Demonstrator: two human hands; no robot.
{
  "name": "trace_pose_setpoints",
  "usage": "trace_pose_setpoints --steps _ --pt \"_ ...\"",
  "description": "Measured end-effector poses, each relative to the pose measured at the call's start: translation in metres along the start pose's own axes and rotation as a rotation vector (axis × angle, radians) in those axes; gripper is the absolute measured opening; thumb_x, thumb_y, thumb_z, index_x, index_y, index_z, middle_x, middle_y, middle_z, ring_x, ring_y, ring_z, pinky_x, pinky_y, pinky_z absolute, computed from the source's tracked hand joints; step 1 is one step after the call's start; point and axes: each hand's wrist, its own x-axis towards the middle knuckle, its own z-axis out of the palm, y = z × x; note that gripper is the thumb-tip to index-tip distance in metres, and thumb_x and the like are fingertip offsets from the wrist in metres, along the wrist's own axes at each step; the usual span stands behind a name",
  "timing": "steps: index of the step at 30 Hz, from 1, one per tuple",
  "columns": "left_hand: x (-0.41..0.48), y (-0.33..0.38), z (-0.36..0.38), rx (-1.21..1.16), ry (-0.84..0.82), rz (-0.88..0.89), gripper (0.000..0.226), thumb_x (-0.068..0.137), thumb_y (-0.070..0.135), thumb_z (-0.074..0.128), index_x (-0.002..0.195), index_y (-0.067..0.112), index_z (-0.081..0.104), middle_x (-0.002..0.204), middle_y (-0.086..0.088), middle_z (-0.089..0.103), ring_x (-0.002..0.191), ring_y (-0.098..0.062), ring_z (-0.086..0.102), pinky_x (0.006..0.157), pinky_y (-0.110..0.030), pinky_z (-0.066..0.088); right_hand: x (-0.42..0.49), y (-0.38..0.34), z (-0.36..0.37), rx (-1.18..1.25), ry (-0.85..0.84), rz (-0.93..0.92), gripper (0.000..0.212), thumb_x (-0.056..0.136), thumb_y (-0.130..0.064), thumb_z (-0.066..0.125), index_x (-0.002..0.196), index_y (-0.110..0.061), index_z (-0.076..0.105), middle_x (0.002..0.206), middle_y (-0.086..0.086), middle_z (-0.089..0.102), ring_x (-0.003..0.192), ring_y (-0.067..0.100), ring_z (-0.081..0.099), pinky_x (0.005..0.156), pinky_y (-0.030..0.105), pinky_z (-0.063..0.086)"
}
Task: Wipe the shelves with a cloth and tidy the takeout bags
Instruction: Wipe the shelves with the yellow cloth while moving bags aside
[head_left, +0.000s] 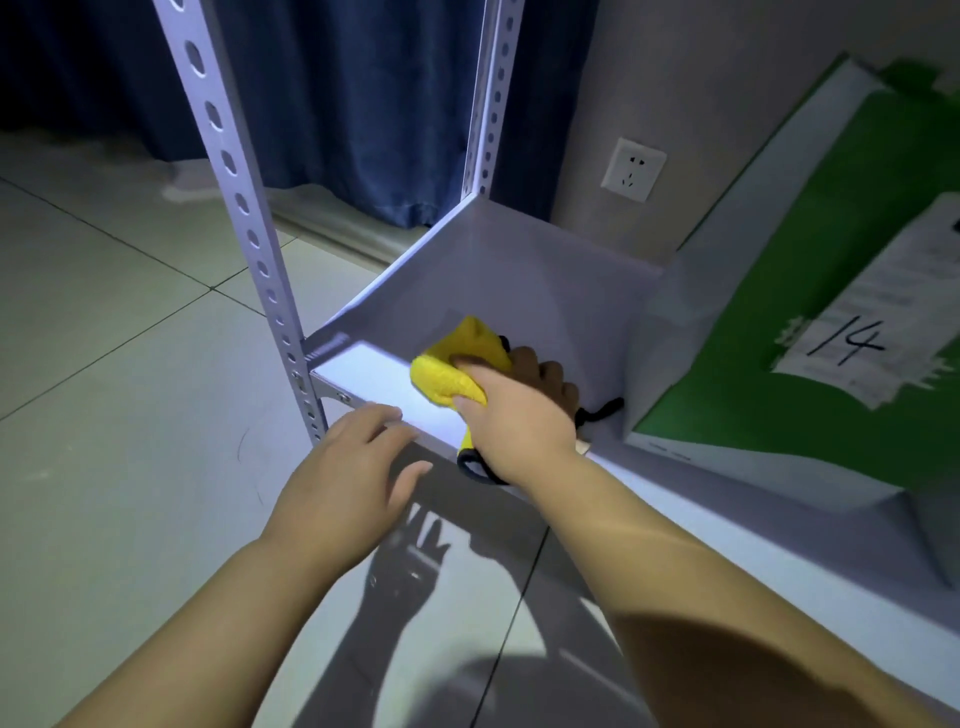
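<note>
A yellow cloth (457, 364) with a dark trim lies bunched on the low white metal shelf (524, 280), near its front left corner. My right hand (511, 410) presses down on the cloth, fingers curled over it. My left hand (353, 467) rests with spread fingers on the shelf's front edge, holding nothing. A green and white takeout bag (810, 291) stands on the shelf to the right, with a paper receipt (883, 312) marked "14" stuck to its side.
Perforated metal uprights (234, 171) rise at the shelf's left corners. Dark blue curtains (353, 104) hang behind. A wall socket (634, 169) sits on the beige wall behind the shelf. Pale tiled floor (104, 322) spreads to the left and below.
</note>
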Motion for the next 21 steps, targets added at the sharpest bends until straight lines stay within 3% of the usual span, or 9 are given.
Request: trace_pose_setpoints --steps 5,10,13,17,21 --pt "-0.03 0.03 -0.029 -0.068 -0.033 -0.139 0.034 0.088 0.039 0.056 0.116 0.021 0.061 0.121 0.004 0.054 0.108 -0.019 0.053 0.081 -0.028 0.043 -0.055 0.008 -0.028 0.04 -0.134 -0.052 0.038 0.091 -0.047 0.048 0.128 -0.051 0.042 0.122 0.004 0.041 0.102 0.03 0.038 0.082 0.038 0.026" --pt "-0.064 0.073 -0.086 -0.239 -0.006 -0.354 0.033 0.088 0.041 0.055 0.116 0.023 0.06 0.117 0.004 0.057 0.098 -0.014 0.058 0.074 -0.025 0.041 -0.104 0.031 -0.084 -0.063 -0.512 -0.068 0.038 0.097 -0.038 0.041 0.133 -0.048 0.037 0.127 0.008 0.042 0.112 0.033 0.041 0.092 0.042 0.028" --pt "-0.086 0.106 -0.125 -0.285 -0.126 -0.412 0.035 0.089 0.041 0.054 0.118 0.024 0.058 0.118 0.003 0.057 0.091 -0.01 0.058 0.074 -0.025 0.042 -0.13 0.035 -0.136 -0.063 -0.635 -0.012 0.039 0.096 -0.039 0.04 0.134 -0.049 0.037 0.131 0.007 0.044 0.118 0.032 0.042 0.096 0.044 0.027" --pt "-0.104 0.153 -0.188 -0.296 -0.307 -0.347 0.034 0.09 0.042 0.052 0.12 0.027 0.057 0.117 0.006 0.059 0.096 -0.012 0.059 0.081 -0.027 0.046 -0.165 0.019 -0.22 0.075 -0.655 0.03 0.043 0.092 -0.046 0.044 0.133 -0.053 0.037 0.139 0.004 0.04 0.127 0.027 0.038 0.099 0.04 0.027" --pt "-0.103 0.192 -0.267 -0.401 -0.357 -0.327 0.031 0.089 0.043 0.053 0.113 0.024 0.057 0.112 0.007 0.059 0.091 -0.01 0.057 0.082 -0.029 0.047 -0.204 -0.015 -0.318 0.333 -0.478 0.016 0.043 0.087 -0.048 0.057 0.129 -0.047 0.049 0.129 0.001 0.05 0.119 0.021 0.047 0.097 0.035 0.038"
